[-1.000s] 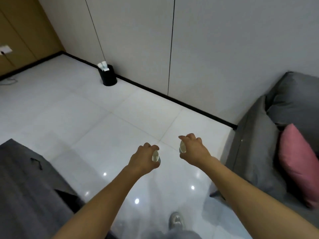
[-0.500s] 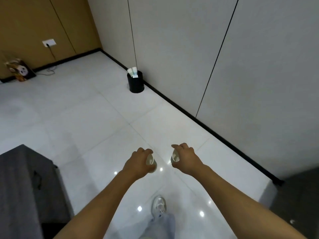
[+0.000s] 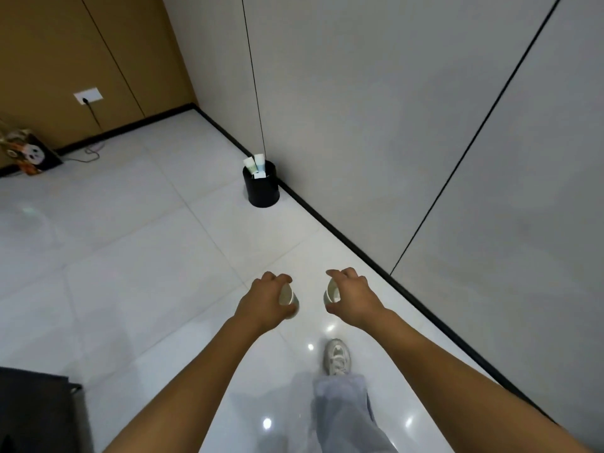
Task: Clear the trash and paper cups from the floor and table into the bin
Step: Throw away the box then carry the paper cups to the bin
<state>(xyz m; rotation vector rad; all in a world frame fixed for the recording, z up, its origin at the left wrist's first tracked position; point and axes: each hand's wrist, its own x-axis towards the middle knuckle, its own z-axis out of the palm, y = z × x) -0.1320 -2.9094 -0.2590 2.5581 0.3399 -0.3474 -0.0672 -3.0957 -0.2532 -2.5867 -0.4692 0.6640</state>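
Your left hand grips one paper cup, your right hand another; the black bin stands ahead against the wall, already stuffed, so walk close and drop each cup from directly above its rim

No words, numbers or brand marks can be read; the printing on the bag is too blurred.
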